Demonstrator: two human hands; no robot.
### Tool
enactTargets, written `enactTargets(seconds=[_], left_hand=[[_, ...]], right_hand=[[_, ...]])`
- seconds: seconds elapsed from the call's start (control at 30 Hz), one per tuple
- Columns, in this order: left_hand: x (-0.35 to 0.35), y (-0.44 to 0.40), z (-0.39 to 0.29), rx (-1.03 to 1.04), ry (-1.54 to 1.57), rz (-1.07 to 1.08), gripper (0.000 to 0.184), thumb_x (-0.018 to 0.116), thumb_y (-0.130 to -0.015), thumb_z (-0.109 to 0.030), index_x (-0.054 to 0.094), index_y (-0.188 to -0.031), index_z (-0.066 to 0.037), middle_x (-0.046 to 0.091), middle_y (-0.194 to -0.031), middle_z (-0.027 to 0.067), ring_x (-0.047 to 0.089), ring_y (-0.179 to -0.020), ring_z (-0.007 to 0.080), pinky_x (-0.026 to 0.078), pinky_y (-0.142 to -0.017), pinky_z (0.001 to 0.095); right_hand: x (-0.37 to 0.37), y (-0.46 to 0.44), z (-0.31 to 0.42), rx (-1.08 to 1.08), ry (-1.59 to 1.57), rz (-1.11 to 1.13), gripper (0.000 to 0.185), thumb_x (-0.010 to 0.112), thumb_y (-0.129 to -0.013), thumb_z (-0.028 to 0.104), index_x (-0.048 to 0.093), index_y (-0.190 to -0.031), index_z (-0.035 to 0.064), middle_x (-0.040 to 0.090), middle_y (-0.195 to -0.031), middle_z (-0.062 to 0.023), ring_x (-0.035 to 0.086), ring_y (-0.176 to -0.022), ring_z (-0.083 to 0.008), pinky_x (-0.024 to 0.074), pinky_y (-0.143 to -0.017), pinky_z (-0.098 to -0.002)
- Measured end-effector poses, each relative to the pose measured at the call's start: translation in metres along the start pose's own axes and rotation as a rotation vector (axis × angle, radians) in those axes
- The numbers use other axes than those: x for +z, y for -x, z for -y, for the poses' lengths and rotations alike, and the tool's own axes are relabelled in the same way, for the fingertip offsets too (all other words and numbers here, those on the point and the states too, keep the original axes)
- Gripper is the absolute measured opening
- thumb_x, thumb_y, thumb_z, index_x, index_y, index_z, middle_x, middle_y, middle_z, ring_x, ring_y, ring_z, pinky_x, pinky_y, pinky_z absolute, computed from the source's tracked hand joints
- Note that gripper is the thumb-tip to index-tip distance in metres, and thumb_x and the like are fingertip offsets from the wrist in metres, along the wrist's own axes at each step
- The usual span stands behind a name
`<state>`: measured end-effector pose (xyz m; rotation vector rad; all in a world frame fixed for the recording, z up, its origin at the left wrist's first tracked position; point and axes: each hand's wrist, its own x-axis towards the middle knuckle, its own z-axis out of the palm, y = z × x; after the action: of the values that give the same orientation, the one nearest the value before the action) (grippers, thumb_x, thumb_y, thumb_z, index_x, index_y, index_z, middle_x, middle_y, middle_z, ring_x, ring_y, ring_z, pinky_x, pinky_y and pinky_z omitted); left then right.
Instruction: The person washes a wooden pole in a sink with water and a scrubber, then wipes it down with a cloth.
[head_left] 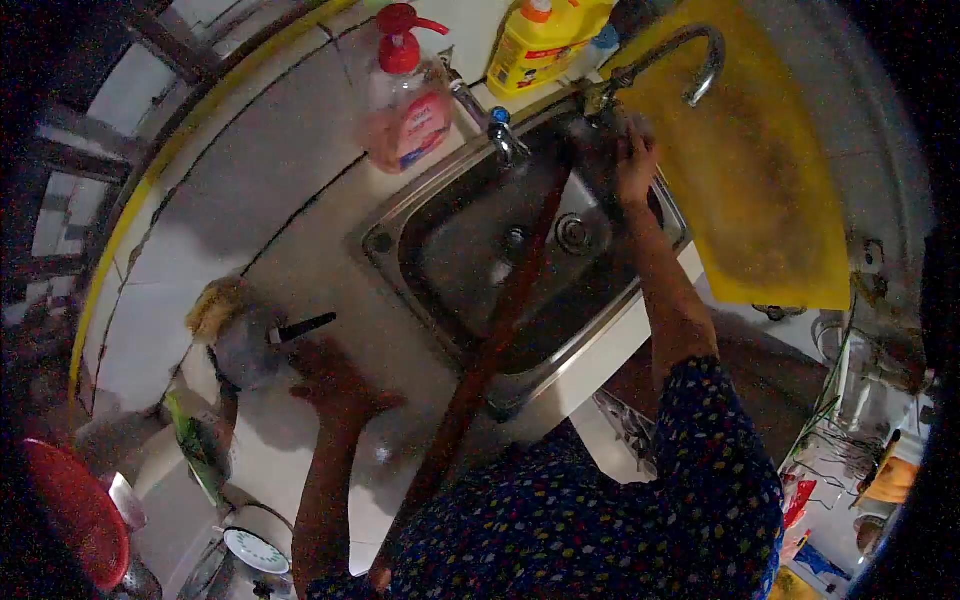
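Observation:
My left hand (342, 385) is over the pale counter, thumb and fingers apart, holding nothing that I can see. Just beyond its fingertips a black handle (305, 327) sticks out beside a greyish rounded object (248, 350), too dim to name. My right hand (635, 165) reaches over the far right corner of the steel sink (470, 235), fingers stretched and a little blurred. It is close below the base of the curved tap (715, 60); contact cannot be made out. A long reddish-brown strip (490, 350) crosses the view diagonally in front of the sink.
Behind the sink stand a pump soap bottle (410, 120), a small tap (505, 140) and a yellow bottle (545, 45). A yellow sheet (750, 170) hangs at the right. Lower left are a red basin (80, 510) and a white round container (258, 540).

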<state>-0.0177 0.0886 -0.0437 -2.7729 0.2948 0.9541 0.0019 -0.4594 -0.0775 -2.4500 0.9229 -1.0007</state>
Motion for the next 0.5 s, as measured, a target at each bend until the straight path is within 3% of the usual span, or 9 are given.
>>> enactTargets(seconds=[0.03,0.1,0.17,0.2,0.27,0.33,0.43,0.5], left_hand=[[-0.001,0.0,0.0,-0.005,0.0,-0.016,0.155,0.073,-0.037,-0.08,-0.002,-0.149,-0.003,-0.007,-0.151,0.0319,-0.007,-0.136,0.0574,0.016,-0.092,0.0791],[-0.008,0.0,-0.006,-0.032,-0.032,0.02,0.155,0.073,-0.037,-0.081,-0.002,-0.149,-0.003,-0.008,-0.151,0.0319,-0.006,-0.136,0.0569,0.016,-0.092,0.0791],[-0.001,0.002,-0.007,-0.05,-0.067,0.063,0.156,0.073,-0.037,-0.081,-0.003,-0.149,-0.003,-0.009,-0.151,0.0318,-0.005,-0.136,0.0564,0.016,-0.093,0.079],[0.014,0.002,-0.004,-0.049,-0.256,-0.04,0.157,0.073,-0.037,-0.081,-0.004,-0.148,-0.003,-0.01,-0.151,0.0316,-0.007,-0.136,0.0561,0.016,-0.092,0.0793],[0.019,-0.003,0.001,-0.033,-0.441,-0.153,0.157,0.073,-0.036,-0.081,-0.005,-0.148,-0.003,-0.011,-0.151,0.0313,-0.008,-0.136,0.0558,0.017,-0.092,0.0797],[0.009,-0.005,0.005,0.047,-0.101,0.014,0.158,0.071,-0.035,-0.082,-0.004,-0.148,-0.001,-0.013,-0.151,0.0312,-0.011,-0.135,0.057,0.018,-0.09,0.0808],[0.013,0.003,0.007,0.052,-0.047,-0.123,0.159,0.07,-0.035,-0.083,-0.003,-0.148,0.0,-0.012,-0.15,0.0317,-0.014,-0.135,0.0567,0.021,-0.089,0.0803],[0.01,-0.001,0.005,0.041,-0.057,-0.087,0.158,0.071,-0.035,-0.082,-0.003,-0.147,0.001,-0.011,-0.15,0.0321,-0.014,-0.135,0.0561,0.018,-0.093,0.0786]], right_hand=[[0.001,-0.014,0.014,-0.069,0.208,0.246,0.039,0.064,-0.083,0.015,0.059,-0.122,0.0088,0.047,-0.134,-0.0185,0.049,-0.116,-0.0366,0.0429,-0.094,-0.0413],[0.016,-0.031,0.009,-0.139,0.408,0.498,0.044,0.065,-0.082,0.016,0.057,-0.125,0.0117,0.04,-0.14,-0.0175,0.044,-0.123,-0.0377,0.0407,-0.098,-0.0433],[0.031,-0.027,-0.026,-0.371,0.481,0.29,0.05,0.064,-0.081,0.016,0.054,-0.13,0.0188,0.038,-0.143,-0.0155,0.04,-0.127,-0.0376,0.0395,-0.1,-0.045],[0.032,-0.029,-0.043,-0.365,0.492,0.298,0.05,0.064,-0.081,0.016,0.054,-0.13,0.0188,0.038,-0.143,-0.0155,0.04,-0.127,-0.0376,0.0395,-0.1,-0.045],[0.026,-0.035,-0.069,-0.549,0.653,0.4,0.057,0.065,-0.079,0.018,0.05,-0.134,0.0218,0.037,-0.145,-0.0155,0.04,-0.127,-0.0379,0.0392,-0.101,-0.0456],[-0.003,-0.022,-0.082,-0.549,0.651,0.38,0.059,0.065,-0.079,0.019,0.048,-0.136,0.0227,0.036,-0.146,-0.0159,0.04,-0.128,-0.0381,0.0382,-0.102,-0.0458],[-0.043,0.004,-0.107,-0.583,0.575,0.358,0.061,0.064,-0.08,0.021,0.045,-0.138,0.0248,0.034,-0.147,-0.0173,0.04,-0.128,-0.0388,0.0372,-0.103,-0.0465],[-0.071,0.028,-0.107,-0.609,0.514,0.355,0.062,0.064,-0.08,0.022,0.044,-0.139,0.0259,0.033,-0.147,-0.0183,0.041,-0.127,-0.0393,0.0372,-0.103,-0.047]])
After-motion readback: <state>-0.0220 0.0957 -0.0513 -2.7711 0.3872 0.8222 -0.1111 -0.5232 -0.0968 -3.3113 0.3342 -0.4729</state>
